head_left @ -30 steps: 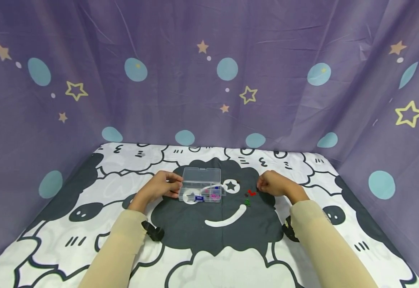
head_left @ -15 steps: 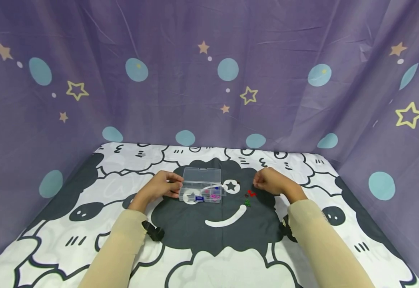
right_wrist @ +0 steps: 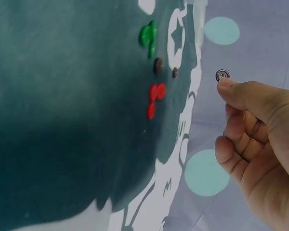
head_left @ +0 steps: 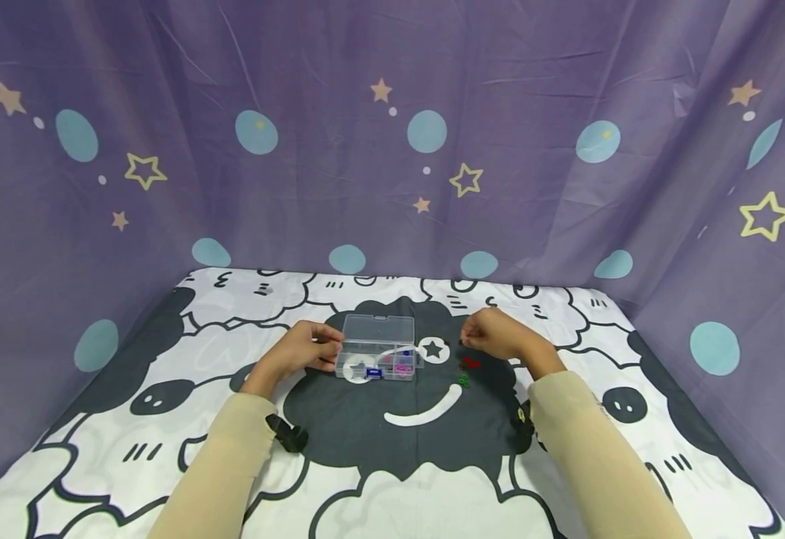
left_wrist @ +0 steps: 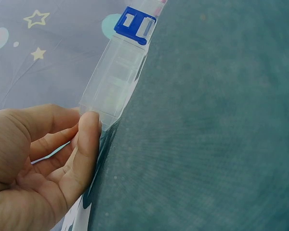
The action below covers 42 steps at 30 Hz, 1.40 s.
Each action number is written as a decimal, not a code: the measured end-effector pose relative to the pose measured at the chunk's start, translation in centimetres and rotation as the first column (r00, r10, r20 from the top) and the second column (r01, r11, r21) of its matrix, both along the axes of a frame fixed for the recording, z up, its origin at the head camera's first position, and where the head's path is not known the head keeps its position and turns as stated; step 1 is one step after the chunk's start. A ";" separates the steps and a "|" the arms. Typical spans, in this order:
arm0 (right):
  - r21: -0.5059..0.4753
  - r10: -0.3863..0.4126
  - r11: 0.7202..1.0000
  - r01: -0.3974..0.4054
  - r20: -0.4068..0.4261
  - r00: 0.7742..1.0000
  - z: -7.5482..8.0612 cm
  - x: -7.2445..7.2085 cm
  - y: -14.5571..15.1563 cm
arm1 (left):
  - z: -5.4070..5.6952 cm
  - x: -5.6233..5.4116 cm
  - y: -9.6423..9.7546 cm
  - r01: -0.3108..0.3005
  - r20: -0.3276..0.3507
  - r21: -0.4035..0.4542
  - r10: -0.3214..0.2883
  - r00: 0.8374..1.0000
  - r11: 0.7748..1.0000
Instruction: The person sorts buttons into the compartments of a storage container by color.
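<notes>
In the head view, my left hand (head_left: pixel 302 350) holds the left end of a clear plastic compartment box (left_wrist: pixel 106 82). The box's lid (head_left: pixel 379 328) stands open at the back, and a blue latch (left_wrist: pixel 135 25) is on the front. Pink buttons (head_left: pixel 402 368) lie in its front right compartment, with something blue behind them. My right hand (head_left: pixel 493 334) is in the air right of the box. Between thumb and finger it pinches a dark brown button (right_wrist: pixel 222 75). On the cloth below lie red buttons (right_wrist: pixel 161 91), green buttons (right_wrist: pixel 145 35) and brown buttons (right_wrist: pixel 158 66).
A sheep-patterned cloth (head_left: pixel 426 442) covers the table, with a dark grey shape under the box and buttons. A purple curtain (head_left: pixel 338 202) with stars and dots hangs behind and along both sides.
My right hand has risen a little and moved left toward the box, over the loose buttons. The left hand and the box have stayed in place.
</notes>
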State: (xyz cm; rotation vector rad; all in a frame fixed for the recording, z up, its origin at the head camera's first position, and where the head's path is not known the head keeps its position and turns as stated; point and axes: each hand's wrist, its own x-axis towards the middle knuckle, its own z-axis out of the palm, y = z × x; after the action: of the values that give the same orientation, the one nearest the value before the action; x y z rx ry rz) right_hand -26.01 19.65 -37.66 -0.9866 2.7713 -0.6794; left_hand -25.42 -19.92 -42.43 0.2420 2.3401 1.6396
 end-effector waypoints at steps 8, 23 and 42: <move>0.011 0.024 1.000 -0.023 -0.030 0.999 0.8 0.0 -1.4 | 0.1 0.1 0.0 -0.003 0.001 -0.002 0.003 1.000 1.000; -0.044 0.080 0.996 -0.082 -0.043 0.996 1.1 0.6 -4.7 | -0.1 0.1 0.0 -0.001 0.002 -0.003 0.001 1.000 1.000; -0.055 0.106 0.993 -0.106 -0.012 0.994 0.3 1.0 -8.5 | 0.0 0.0 0.2 -0.006 0.004 -0.015 0.006 1.000 1.000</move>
State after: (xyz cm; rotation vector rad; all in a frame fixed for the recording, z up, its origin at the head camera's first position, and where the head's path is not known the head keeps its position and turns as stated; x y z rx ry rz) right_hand -25.00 11.11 -37.37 -1.1416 2.6984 -0.7408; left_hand -25.39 -19.74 -42.41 0.2287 2.3515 1.6230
